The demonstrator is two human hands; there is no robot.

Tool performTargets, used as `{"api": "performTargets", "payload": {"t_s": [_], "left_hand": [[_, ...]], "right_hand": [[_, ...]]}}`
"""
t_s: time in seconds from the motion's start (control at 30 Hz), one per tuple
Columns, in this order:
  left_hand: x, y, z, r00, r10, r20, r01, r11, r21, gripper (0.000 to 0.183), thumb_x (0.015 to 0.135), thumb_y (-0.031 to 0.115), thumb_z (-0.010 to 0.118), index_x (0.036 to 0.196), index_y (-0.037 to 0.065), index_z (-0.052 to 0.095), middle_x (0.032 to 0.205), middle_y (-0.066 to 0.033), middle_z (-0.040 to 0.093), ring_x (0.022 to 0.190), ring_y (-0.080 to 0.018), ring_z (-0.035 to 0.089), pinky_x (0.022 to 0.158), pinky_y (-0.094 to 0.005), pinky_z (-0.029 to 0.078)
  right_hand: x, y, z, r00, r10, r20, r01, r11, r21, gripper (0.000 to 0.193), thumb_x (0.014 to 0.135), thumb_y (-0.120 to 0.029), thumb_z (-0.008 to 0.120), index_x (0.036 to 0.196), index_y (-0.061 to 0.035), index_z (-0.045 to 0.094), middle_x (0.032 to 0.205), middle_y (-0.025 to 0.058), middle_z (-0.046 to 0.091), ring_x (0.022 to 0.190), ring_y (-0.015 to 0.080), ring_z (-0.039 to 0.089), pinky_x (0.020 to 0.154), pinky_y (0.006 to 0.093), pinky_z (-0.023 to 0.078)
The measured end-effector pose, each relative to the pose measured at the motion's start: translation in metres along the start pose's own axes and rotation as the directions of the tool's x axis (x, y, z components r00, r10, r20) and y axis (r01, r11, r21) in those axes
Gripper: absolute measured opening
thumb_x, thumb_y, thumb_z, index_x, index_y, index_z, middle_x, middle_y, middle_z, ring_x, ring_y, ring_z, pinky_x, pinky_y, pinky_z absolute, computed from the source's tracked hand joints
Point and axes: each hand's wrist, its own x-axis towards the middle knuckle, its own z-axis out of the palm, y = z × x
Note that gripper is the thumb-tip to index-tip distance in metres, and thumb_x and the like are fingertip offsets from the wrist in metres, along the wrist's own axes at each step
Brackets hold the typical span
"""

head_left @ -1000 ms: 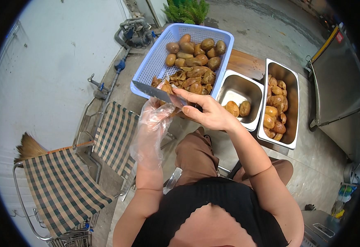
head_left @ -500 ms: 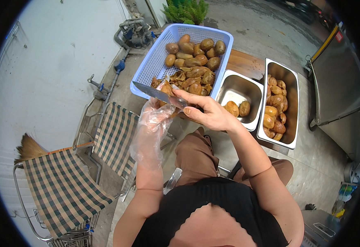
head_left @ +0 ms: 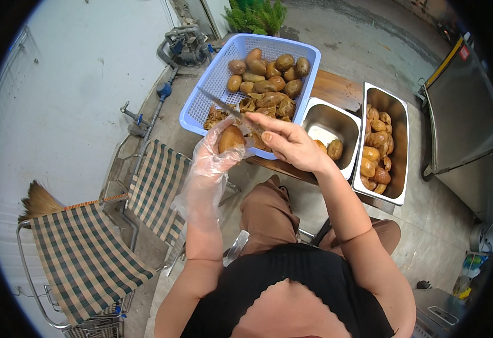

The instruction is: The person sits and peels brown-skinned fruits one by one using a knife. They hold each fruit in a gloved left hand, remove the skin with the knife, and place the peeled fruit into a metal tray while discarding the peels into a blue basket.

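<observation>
A clear plastic glove covers my left hand [head_left: 208,158], whose fingers are closed round a brown oval fruit [head_left: 231,139]. My right hand [head_left: 296,145] is bare and grips a knife [head_left: 218,102], its blade tilted up and to the left, just above the fruit and apart from it. The knife's handle is mostly hidden by my fingers. Beneath both hands is a blue-purple plastic basket [head_left: 311,84]. Whole brown fruits [head_left: 265,86] fill its far part, and loose brown peelings [head_left: 215,116] lie in the near part.
Right of the basket stand a small steel pan [head_left: 345,121] with a couple of fruits and a long steel pan [head_left: 401,152] holding several peeled-looking ones. They rest on a wooden table [head_left: 336,90]. A checked folding chair [head_left: 88,253] is at left, a steel cabinet [head_left: 460,112] at far right.
The knife has lifted off the fruit and turned, its blade now pointing farther up. My left hand has turned, so the fruit shows more fully. My right hand has shifted slightly right.
</observation>
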Motion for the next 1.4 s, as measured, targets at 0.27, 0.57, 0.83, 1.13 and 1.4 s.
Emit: {"api": "performTargets", "payload": {"t_s": [0.27, 0.57, 0.83, 1.13, 1.4], "left_hand": [[-0.002, -0.004, -0.004, 0.983, 0.166, -0.074, -0.121, 0.904, 0.410, 0.062, 0.079, -0.004, 0.066, 0.134, 0.000, 0.038, 0.123, -0.0098, 0.051, 0.111, -0.0150, 0.051, 0.094, -0.0292, 0.044], [0.000, 0.003, -0.016, 0.972, 0.042, -0.232, -0.068, 0.992, -0.105, 0.051, 0.086, 0.012, 0.060, 0.131, -0.004, 0.040, 0.118, -0.0132, 0.053, 0.108, -0.0253, 0.055, 0.090, -0.0367, 0.048], [0.013, 0.000, 0.010, 0.988, -0.145, 0.046, 0.140, 0.749, -0.647, 0.040, 0.089, 0.011, 0.054, 0.125, -0.004, 0.044, 0.118, -0.0206, 0.052, 0.107, -0.0319, 0.056, 0.087, -0.0415, 0.051], [0.049, -0.042, 0.147, 0.952, -0.244, 0.186, 0.183, 0.938, 0.293, 0.057, 0.083, 0.008, 0.062, 0.133, -0.004, 0.039, 0.103, -0.0129, 0.060, 0.087, -0.0149, 0.060, 0.080, -0.0266, 0.048], [0.113, -0.148, 0.173, 0.925, -0.340, 0.167, -0.148, 0.082, 0.986, 0.061, 0.076, 0.022, 0.065, 0.127, -0.007, 0.047, 0.107, -0.0217, 0.060, 0.100, -0.0304, 0.058, 0.090, -0.0324, 0.043]], "right_hand": [[0.004, -0.006, -0.006, 0.993, -0.013, -0.121, 0.015, 1.000, 0.015, 0.047, 0.095, -0.022, 0.048, 0.137, -0.0014, 0.041, 0.066, -0.0057, 0.044, 0.056, 0.0032, 0.036, 0.051, 0.0191, 0.033], [0.004, 0.008, -0.007, 0.960, 0.238, -0.151, -0.189, 0.942, 0.278, 0.052, 0.094, -0.027, 0.048, 0.137, 0.0015, 0.038, 0.066, 0.0012, 0.046, 0.049, 0.0078, 0.042, 0.043, 0.0214, 0.035], [-0.103, -0.015, -0.067, 0.942, -0.029, -0.335, 0.165, 0.908, 0.384, 0.060, 0.091, -0.037, 0.048, 0.138, -0.0036, 0.034, 0.069, 0.0020, 0.042, 0.047, 0.0089, 0.041, 0.038, 0.0201, 0.031], [-0.304, 0.005, -0.138, 0.705, -0.195, -0.682, 0.595, 0.686, 0.419, 0.065, 0.094, -0.035, 0.042, 0.143, 0.0009, 0.019, 0.071, 0.0023, 0.036, 0.046, 0.0059, 0.034, 0.033, 0.0176, 0.028], [-0.345, 0.037, -0.124, 0.713, -0.078, -0.697, 0.535, 0.703, 0.468, 0.067, 0.093, -0.041, 0.044, 0.142, 0.0009, 0.024, 0.070, 0.0030, 0.036, 0.045, 0.0076, 0.035, 0.035, 0.0196, 0.031]]}}
